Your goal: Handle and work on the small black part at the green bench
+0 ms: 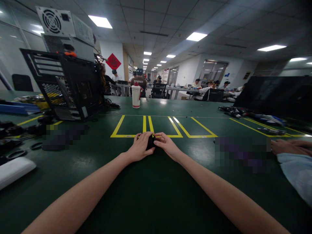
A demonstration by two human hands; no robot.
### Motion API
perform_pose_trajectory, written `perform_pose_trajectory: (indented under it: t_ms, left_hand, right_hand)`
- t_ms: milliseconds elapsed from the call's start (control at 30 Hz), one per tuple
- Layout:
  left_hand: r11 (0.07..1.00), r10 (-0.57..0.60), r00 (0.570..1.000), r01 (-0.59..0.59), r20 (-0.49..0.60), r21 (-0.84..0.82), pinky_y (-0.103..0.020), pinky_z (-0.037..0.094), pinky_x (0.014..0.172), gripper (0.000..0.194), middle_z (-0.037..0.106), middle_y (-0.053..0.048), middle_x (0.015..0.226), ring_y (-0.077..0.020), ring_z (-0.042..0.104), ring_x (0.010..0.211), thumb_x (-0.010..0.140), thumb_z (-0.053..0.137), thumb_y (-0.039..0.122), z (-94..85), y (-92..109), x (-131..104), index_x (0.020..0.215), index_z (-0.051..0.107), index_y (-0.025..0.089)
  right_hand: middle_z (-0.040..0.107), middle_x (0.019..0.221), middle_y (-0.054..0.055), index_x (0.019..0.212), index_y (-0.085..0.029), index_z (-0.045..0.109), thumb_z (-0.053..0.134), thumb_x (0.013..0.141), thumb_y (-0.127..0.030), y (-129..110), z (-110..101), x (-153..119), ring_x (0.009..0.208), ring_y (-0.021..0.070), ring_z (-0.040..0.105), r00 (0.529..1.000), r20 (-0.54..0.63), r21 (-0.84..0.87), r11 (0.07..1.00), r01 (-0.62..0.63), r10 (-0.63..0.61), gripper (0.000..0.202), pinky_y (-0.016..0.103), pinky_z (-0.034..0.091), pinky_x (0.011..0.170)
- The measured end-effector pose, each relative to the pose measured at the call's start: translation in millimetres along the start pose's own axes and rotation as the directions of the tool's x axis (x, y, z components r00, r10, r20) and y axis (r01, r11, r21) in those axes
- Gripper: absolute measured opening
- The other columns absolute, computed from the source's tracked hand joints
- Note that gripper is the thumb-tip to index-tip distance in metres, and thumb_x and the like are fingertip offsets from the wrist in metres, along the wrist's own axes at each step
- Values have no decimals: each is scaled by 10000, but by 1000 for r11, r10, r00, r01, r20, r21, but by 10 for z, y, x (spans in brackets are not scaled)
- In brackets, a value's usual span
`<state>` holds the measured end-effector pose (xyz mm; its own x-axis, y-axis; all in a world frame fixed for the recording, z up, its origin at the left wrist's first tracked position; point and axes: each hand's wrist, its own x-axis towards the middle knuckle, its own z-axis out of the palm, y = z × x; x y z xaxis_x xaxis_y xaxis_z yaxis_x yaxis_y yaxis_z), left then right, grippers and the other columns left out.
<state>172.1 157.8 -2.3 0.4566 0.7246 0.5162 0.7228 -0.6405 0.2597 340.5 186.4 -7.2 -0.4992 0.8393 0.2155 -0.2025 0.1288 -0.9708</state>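
Observation:
Both of my hands meet at a small black object (pixel 150 142) on the green table (pixel 151 182), just in front of the yellow taped outlines (pixel 146 125). My left hand (pixel 140 145) wraps over its left side, fingers on top and thumb along the near side. From the right, my right hand (pixel 166 145) pinches the object's edge with thumb and forefinger. The fingers cover most of it, so its kind cannot be made out.
A black computer case (pixel 73 86) with power supplies (pixel 60 26) on top stands left. Behind the outlines is a white cup (pixel 136 96). A white object (pixel 14 170) lies near left. Cables (pixel 235 111) lie right, and another person's hands (pixel 290 146) rest at the right edge.

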Motion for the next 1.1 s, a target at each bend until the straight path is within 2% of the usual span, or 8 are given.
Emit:
perform_pose_trajectory:
  t_ms: [133, 267, 400, 667, 833, 967, 1100]
  left_hand:
    - [1000, 0, 1000, 0, 5, 0, -458, 196, 967, 542, 391, -82, 1179, -231, 361, 1107, 747, 503, 296, -5, 0, -4, 1209, 232, 212]
    - [1000, 1, 1000, -1, 17, 2, -459, 198, 966, 521, 389, -86, 1182, -232, 357, 1113, 752, 493, 287, -23, 10, -10, 1201, 241, 204]
    - [1000, 1, 1000, -1, 15, 0, -464, 202, 961, 521, 390, -83, 1182, -235, 358, 1113, 751, 491, 287, -26, 18, -5, 1202, 241, 211]
    - [1000, 0, 1000, 0, -6, 1, -459, 198, 965, 547, 393, -81, 1178, -233, 358, 1112, 736, 508, 286, 14, -13, -3, 1206, 237, 215]
    - [1000, 3, 1000, -3, -9, 15, -461, 199, 961, 538, 390, -85, 1184, -235, 356, 1113, 739, 505, 294, 20, -15, -1, 1201, 243, 213]
    - [1000, -3, 1000, 3, 2, 11, -455, 201, 960, 539, 395, -82, 1177, -229, 359, 1107, 741, 507, 298, 10, 2, 2, 1202, 241, 213]
    - [1000, -8, 1000, 8, 7, 2, -458, 198, 962, 544, 396, -79, 1175, -229, 360, 1107, 744, 503, 294, -7, 15, 0, 1209, 231, 218]
  right_hand:
    - [563, 995, 33, 967, -205, 531, 632, 646, -213, -12, -7, -1, 998, 161, 490, 999, 2, -24, 999, -37, 37, 337, 367, 325, 930]
    - [572, 923, 1, 940, -228, 526, 647, 623, -161, -41, 16, -26, 930, 140, 517, 999, 48, -5, 1000, 18, -18, 346, 346, 355, 892]
    - [565, 883, -9, 878, -224, 542, 627, 648, -166, -41, 27, -31, 896, 123, 518, 998, 32, -13, 999, 48, -48, 252, 318, 367, 868]
    - [560, 995, 28, 966, -208, 528, 641, 634, -194, 1, -5, 12, 980, 147, 495, 1000, -12, -27, 999, -24, 24, 351, 345, 328, 925]
    - [574, 915, -2, 912, -228, 520, 644, 627, -177, -53, 21, -28, 923, 134, 518, 999, 37, -4, 1000, 24, -24, 315, 342, 351, 892]
    - [573, 891, 0, 906, -225, 522, 631, 648, -218, -57, 21, -31, 922, 139, 515, 1000, 8, -15, 1000, 13, -13, 280, 347, 355, 887]
    - [559, 984, 31, 985, -210, 512, 634, 644, -233, -20, -2, -7, 983, 156, 494, 999, -13, -13, 999, -32, 31, 364, 359, 337, 917]
